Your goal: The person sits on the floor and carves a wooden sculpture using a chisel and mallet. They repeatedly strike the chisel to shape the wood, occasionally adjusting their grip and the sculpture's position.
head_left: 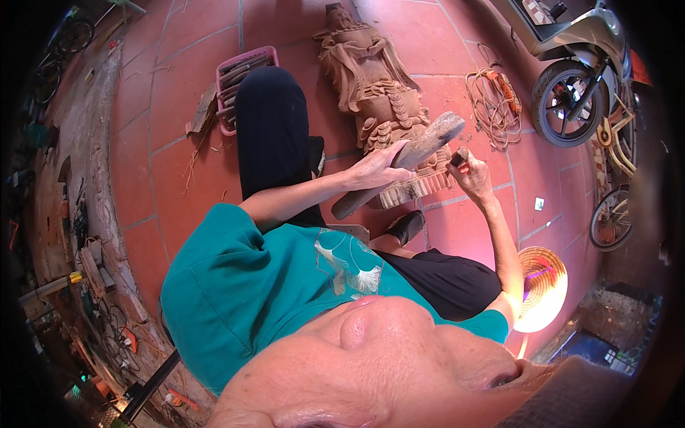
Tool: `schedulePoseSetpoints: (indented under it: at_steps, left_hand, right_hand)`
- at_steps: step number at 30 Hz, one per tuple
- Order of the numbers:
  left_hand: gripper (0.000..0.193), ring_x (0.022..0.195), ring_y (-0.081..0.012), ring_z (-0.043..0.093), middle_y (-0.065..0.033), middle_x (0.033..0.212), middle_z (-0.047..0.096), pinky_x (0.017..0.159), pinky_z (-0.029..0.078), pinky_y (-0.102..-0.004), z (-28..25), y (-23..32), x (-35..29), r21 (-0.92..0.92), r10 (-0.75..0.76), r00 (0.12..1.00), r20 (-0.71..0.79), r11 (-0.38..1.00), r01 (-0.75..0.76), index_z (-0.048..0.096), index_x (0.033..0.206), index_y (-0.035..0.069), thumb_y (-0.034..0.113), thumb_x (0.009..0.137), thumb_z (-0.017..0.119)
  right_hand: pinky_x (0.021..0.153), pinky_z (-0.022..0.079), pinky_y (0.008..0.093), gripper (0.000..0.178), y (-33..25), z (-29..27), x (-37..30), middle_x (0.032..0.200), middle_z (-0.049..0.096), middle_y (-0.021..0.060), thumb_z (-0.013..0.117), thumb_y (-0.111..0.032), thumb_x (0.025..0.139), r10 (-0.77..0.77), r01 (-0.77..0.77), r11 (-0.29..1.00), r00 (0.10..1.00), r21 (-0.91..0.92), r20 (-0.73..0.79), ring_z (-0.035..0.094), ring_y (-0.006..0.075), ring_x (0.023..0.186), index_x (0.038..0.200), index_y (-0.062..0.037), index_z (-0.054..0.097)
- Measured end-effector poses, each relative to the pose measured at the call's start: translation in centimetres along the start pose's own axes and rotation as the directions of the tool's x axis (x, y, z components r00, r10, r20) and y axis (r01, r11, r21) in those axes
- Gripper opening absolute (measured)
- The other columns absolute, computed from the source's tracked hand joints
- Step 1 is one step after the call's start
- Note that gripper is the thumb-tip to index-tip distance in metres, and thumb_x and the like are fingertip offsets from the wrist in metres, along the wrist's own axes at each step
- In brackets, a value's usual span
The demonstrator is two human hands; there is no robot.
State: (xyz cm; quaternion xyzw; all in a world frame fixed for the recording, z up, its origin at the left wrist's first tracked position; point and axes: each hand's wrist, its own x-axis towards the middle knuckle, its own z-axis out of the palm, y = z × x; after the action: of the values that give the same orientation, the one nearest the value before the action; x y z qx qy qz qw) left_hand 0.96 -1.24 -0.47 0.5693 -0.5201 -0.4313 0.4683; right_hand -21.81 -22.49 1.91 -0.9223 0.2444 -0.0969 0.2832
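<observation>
A carved wooden statue of a robed, bearded figure lies on its back on the red tiles, its base toward me. Over its lower end my left hand is closed around the middle of a thick, worn wooden club, which slants up to the right. To the right of the club, by the statue's base, my right hand is closed on a short, dark, block-like piece. Most of that piece is hidden by my fingers, so its exact kind does not show.
A pink basket of long-handled tools stands beside my left knee, near a flat wood scrap. A coiled cable lies right of the statue. Farther right are a motorbike, a bicycle wheel and a woven hat.
</observation>
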Motion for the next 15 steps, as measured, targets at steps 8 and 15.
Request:
schedulePoseSetpoints:
  at_steps: [8, 15]
  left_hand:
    - [0.085, 0.099, -0.0341, 0.068, -0.0277, 0.110, 0.068, 0.092, 0.051, -0.0431, -0.12, 0.24, -0.15, -0.013, -0.014, 1.000, 0.002, 1.000, 0.014, 0.034, 0.151, -0.005, 0.040, 0.088, 0.071]
    - [0.085, 0.108, -0.0322, 0.065, -0.0277, 0.118, 0.065, 0.097, 0.049, -0.0419, -0.14, 0.08, 0.01, -0.005, -0.043, 0.999, 0.028, 0.999, 0.044, 0.034, 0.152, -0.005, 0.040, 0.089, 0.072]
  right_hand:
    - [0.066, 0.056, 0.0393, 0.024, -0.27, 0.14, 0.02, 0.076, 0.070, 0.0122, 0.076, -0.019, 0.089, 0.029, -0.028, 0.999, 1.000, -0.024, 0.012, 0.073, 0.0280, 0.071, 0.102, -0.0071, 0.060]
    - [0.066, 0.056, 0.0396, 0.024, -0.13, -0.01, -0.07, 0.077, 0.071, 0.0127, 0.076, -0.019, 0.089, 0.023, -0.023, 0.999, 1.000, -0.044, 0.006, 0.074, 0.0285, 0.072, 0.103, -0.0075, 0.060]
